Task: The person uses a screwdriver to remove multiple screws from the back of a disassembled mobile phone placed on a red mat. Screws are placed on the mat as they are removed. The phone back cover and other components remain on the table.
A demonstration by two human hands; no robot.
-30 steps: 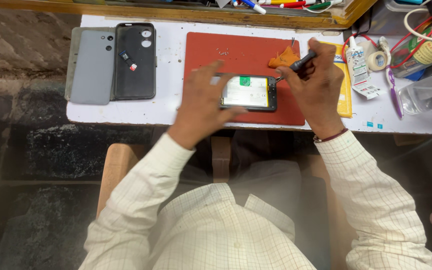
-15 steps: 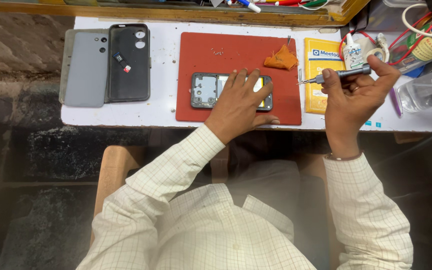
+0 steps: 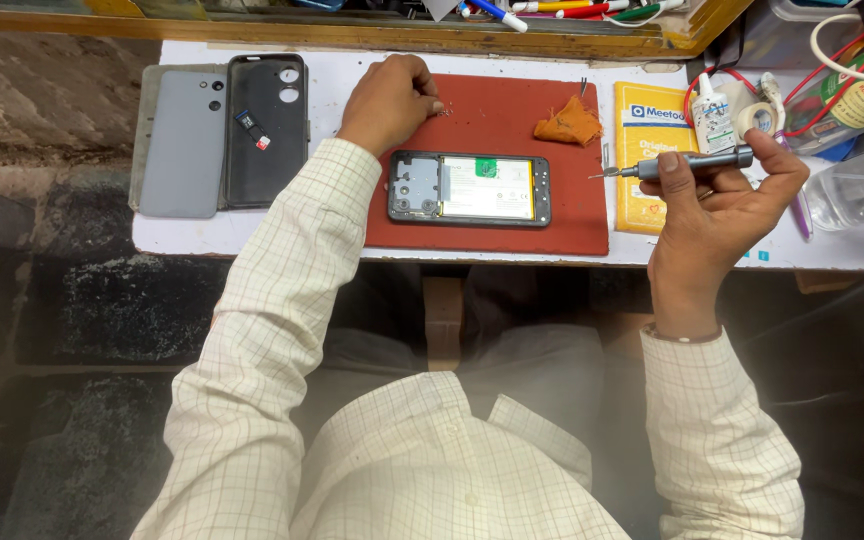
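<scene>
Sleeves: checked cream sleeves came up from the bottom of the view, one to each hand.
Right hand [image 3: 722, 205]: it hovered over the near right edge of the counter [image 3: 177, 235], fingers [image 3: 752, 150] clamped on a slim grey screwdriver [image 3: 687, 165] held level, its tip pointing left towards the mat and touching nothing.
Phone [image 3: 469, 189]: it lay flat on the red mat [image 3: 512, 120], near the mat's front edge, between the two hands and untouched by either.
Progress: the phone's back cover was already off, with a metal shield plate and the pale battery showing (so I judged the opening-up done); the inner parts all looked in place, so the work inside seemed yet to come.
Left hand [image 3: 389, 100]: it rested at the mat's far left corner, fingers curled together; tiny bits lay just beside the fingertips, too small to name, and I could not tell whether anything was pinched.
Covers: a grey back cover [image 3: 184, 145] and a black case [image 3: 267, 130] lay side by side at the left, well apart from the phone.
Cloth: an orange rag [image 3: 569, 122] sat crumpled at the mat's far right.
Yellow box [image 3: 647, 155]: just right of the mat, under the screwdriver's tip.
Far right: a small white bottle [image 3: 712, 120] among tangled wires.
</scene>
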